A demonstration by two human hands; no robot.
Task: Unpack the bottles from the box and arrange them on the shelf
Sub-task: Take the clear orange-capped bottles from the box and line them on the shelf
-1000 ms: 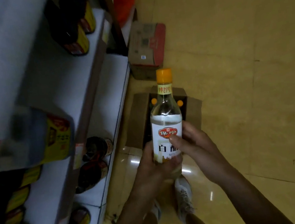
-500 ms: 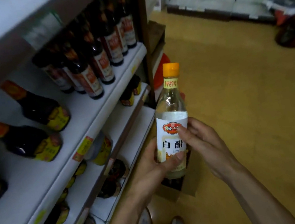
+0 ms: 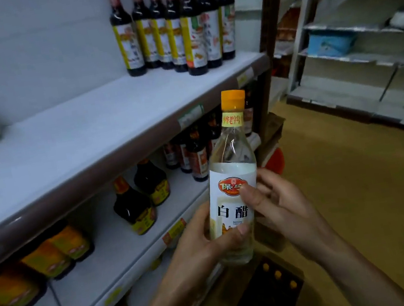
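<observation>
The left hand [image 3: 197,244] wraps the lower body of the bottle [image 3: 232,163] from the shelf side, with its thumb laid across the bottom of the label. The right hand [image 3: 281,201] grips it higher up, thumb on the red emblem and fingers curled behind, so both hands have a hold and neither is free. The bottle is held close to upright, its top leaning a little to the right, in front of the shelving and above the open box [image 3: 270,299] on the floor, where a few orange caps show in the dark. To do this step well, I judge that one hand should take the weight low on the body while the other lets go. The bottle can then go base first over the front lip of the shelf [image 3: 90,134], whose pale board shows to the left of the row of dark bottles [image 3: 174,24]. Setting it down flat, label outward and apart from that row, should keep anything from being knocked. The surface looks smooth and may slip, so a full wrap seems wiser than a fingertip pinch. The bottle itself is clear and tall with sloping shoulders and holds colourless liquid. It has an orange cap [image 3: 232,99], a yellow neck band, and a white label [image 3: 234,211] bearing a red emblem and black characters.
</observation>
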